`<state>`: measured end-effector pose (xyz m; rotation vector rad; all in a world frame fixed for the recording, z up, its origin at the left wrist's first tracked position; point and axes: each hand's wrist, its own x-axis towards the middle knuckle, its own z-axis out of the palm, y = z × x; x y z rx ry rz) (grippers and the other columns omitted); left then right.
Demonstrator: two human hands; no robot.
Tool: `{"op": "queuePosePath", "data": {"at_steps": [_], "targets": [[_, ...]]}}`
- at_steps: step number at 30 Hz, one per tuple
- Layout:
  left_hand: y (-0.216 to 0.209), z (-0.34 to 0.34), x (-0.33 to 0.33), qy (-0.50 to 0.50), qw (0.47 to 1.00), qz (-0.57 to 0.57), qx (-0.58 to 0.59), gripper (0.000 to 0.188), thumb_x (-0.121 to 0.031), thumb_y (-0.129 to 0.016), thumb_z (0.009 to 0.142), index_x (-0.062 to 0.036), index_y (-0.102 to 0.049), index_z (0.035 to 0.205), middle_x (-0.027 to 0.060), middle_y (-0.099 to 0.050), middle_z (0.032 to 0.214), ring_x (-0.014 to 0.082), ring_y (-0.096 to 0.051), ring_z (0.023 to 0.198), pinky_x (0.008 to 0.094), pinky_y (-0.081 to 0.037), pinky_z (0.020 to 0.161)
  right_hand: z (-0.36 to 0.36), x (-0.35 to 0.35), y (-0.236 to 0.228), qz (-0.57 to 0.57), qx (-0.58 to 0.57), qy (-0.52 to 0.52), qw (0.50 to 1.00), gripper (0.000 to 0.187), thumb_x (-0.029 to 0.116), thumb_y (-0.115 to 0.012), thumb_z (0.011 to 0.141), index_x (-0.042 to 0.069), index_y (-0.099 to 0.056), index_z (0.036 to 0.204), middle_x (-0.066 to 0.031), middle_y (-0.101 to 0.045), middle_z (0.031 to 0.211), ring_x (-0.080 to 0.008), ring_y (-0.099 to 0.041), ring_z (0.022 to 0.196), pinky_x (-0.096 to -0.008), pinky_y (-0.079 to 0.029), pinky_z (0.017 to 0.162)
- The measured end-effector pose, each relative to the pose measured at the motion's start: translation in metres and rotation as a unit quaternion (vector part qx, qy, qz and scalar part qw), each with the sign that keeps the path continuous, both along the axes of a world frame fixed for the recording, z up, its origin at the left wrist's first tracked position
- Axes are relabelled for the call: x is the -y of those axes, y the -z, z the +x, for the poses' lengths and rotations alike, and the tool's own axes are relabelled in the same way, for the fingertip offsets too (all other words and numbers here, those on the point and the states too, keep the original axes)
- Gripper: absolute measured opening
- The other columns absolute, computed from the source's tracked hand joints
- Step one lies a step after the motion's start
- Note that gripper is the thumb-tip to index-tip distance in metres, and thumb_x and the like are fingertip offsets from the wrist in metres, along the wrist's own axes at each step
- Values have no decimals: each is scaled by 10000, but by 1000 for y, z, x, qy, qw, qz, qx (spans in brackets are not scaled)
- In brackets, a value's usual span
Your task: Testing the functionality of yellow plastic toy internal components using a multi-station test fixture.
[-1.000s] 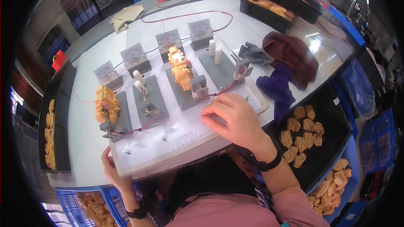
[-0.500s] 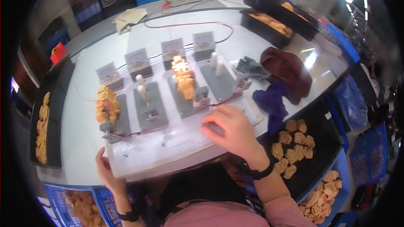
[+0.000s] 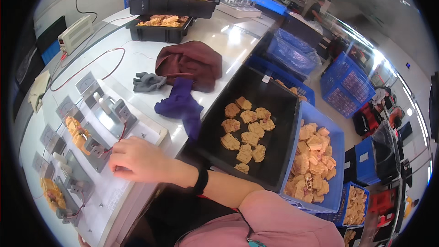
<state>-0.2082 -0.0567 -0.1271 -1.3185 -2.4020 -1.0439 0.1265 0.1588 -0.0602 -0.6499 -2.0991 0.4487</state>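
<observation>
My right hand (image 3: 137,160) hovers over the front edge of a white board (image 3: 120,196), its fingers curled in with nothing visible between them. Just beyond it stands a row of grey test fixtures, each with a small gauge (image 3: 85,82) at its back. A tan moulded piece (image 3: 78,133) sits on one fixture near my fingers. Another tan piece (image 3: 52,194) rests on the fixture at the lower left. The fixture plate (image 3: 106,121) nearest the far end carries white posts and no piece. Of my left hand (image 3: 82,241) only a sliver shows at the lower edge; its fingers are hidden.
At my right, a black tray (image 3: 215,132) holds several tan pieces; a heaped blue crate (image 3: 337,155) adjoins it. Purple cloth (image 3: 180,103), a grey glove (image 3: 148,82) and brown cloth (image 3: 192,64) lie on the table. Black bins (image 3: 155,34) and a power supply (image 3: 75,34) stand farther back.
The view has swung to the right, bringing the tray and crates toward the middle. My right hand stays over the board's front, fingers curled more closely. My left hand has nearly left the picture.
</observation>
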Motion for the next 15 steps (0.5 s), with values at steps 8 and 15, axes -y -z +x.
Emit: {"op": "queuePosePath", "data": {"at_steps": [8, 15], "targets": [[3, -1, -4, 5, 999, 15, -31, 550, -429, -686, 862, -83, -605, 1281, 163, -673, 1146, 369, -659, 983, 467, -536, 819, -2, 1, 2, 39, -22, 6, 999, 109, 159, -709, 786, 139, -602, 779, -14, -558, 839, -221, -582, 886, -369, -436, 800], [4, -2, -4, 1, 999, 26, -25, 540, -433, -699, 846, -100, -621, 1263, 154, -678, 1131, 366, -658, 981, 465, -531, 816, -3, 1, 4, 61, -42, 18, 997, 119, 146, -715, 774, 136, -596, 768, -14, -558, 821, -224, -582, 868, -366, -443, 779]]}}
